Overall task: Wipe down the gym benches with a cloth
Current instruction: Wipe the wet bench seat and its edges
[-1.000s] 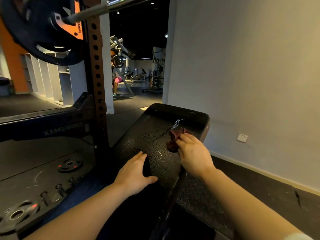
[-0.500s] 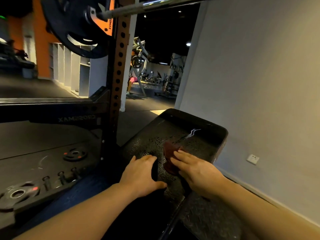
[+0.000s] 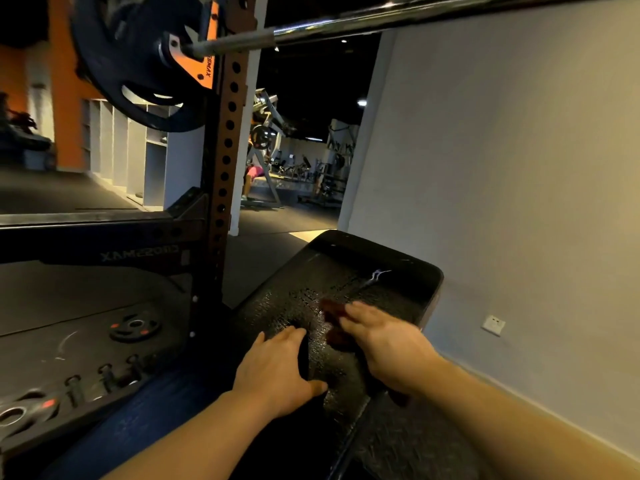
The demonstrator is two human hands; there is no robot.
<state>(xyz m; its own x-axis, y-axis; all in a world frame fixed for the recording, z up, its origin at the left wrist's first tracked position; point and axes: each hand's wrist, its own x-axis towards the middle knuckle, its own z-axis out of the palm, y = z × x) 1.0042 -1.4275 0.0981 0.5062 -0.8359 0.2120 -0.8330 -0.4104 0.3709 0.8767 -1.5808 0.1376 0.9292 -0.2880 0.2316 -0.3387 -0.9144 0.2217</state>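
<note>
Head view: I see the black padded bench (image 3: 349, 271) running away from me toward the grey wall (image 3: 502, 168), its textured surface shining wet in patches. My right hand (image 3: 384, 344) lies on the pad with fingers fairly straight, pressing down a dark red cloth (image 3: 330, 311) that shows beyond and beside the fingertips, near the middle of the pad. My left hand (image 3: 277, 368) rests on the pad's near left part, fingers spread and relaxed, thumb out toward the right, holding nothing. To the left stands a perforated rack upright (image 3: 225, 150); a barbell (image 3: 311, 32) with a black weight plate (image 3: 135, 64) crosses overhead. Small plates (image 3: 135, 329) lie on the floor platform at the left. A wall socket (image 3: 493, 324) sits low on the wall.
</note>
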